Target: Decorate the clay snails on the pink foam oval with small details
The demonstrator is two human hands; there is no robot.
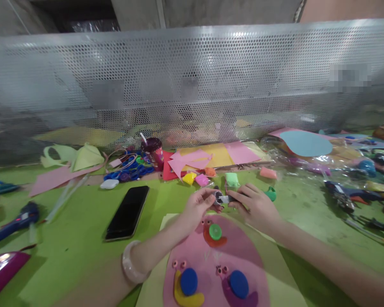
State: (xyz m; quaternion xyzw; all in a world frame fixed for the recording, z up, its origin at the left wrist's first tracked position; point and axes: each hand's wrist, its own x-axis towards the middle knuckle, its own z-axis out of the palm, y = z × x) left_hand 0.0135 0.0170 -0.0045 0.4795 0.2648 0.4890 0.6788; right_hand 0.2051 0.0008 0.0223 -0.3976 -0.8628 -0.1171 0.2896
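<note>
My left hand (199, 204) pinches a small dark round piece with a pale rim (218, 198), like a cap or short tube; its kind is not clear. My right hand (254, 207) grips a dark-handled tool with a flat pale end (224, 199), which meets the round piece. Below both hands lies a pink paper oval (211, 266) on pale yellow sheets (156, 260). On it are three clay snails with bottle-cap shells: an orange one with a green cap (215, 232), a yellow one with a blue cap (188, 281) and a purple one with a blue cap (239, 284).
A black phone (128, 213) lies left of the sheets. Clay packets (202, 180), paper scraps (243, 152), a drink cup (152, 153) and blue scissors (128, 170) line the back, before a perforated metal panel (195, 85). Glue guns (22, 217) lie at both sides.
</note>
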